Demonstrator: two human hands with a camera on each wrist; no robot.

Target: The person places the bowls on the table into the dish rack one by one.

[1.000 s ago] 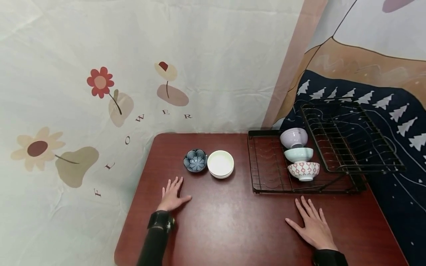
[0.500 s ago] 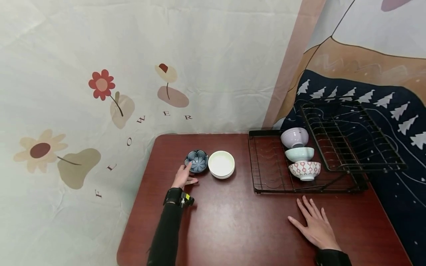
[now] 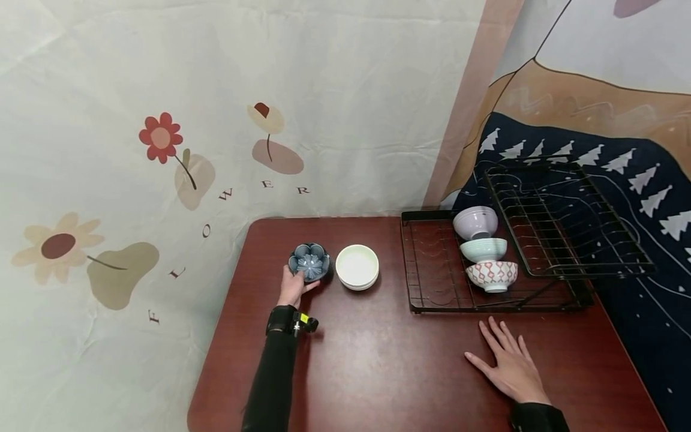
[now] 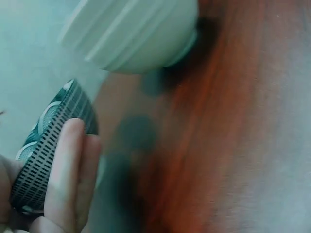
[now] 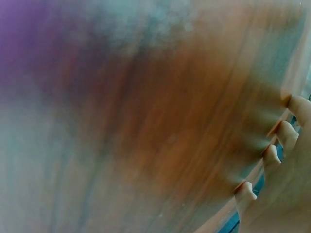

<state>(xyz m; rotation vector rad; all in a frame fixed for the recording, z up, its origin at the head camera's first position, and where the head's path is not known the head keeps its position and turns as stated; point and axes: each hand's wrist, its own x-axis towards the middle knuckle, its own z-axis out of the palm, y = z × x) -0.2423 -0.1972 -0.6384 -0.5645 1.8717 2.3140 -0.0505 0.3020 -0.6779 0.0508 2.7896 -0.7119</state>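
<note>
My left hand (image 3: 292, 288) grips the near-left rim of a small dark blue bowl (image 3: 310, 261) with a petal pattern inside. In the left wrist view, fingers (image 4: 68, 170) lie against the patterned outside of this bowl (image 4: 36, 182), which looks raised off the table. Just right of it stand nested cream-white bowls (image 3: 357, 267), apart from the blue one. My right hand (image 3: 510, 369) rests on the table with its fingers spread, in front of the rack; the right wrist view shows its fingertips on the wood.
A black two-tier wire dish rack (image 3: 432, 311) stands at the right, its upper shelf (image 3: 572, 222) offset to the right. On its lower level sit a lilac bowl (image 3: 475, 222), a mint bowl (image 3: 483, 249) and a red-patterned white bowl (image 3: 492, 275). The reddish-brown table (image 3: 378, 366) meets a cloth-covered wall behind.
My left hand has moved forward from the tabletop to the blue bowl, taken hold of it and shifted it slightly left. The right hand stays in place.
</note>
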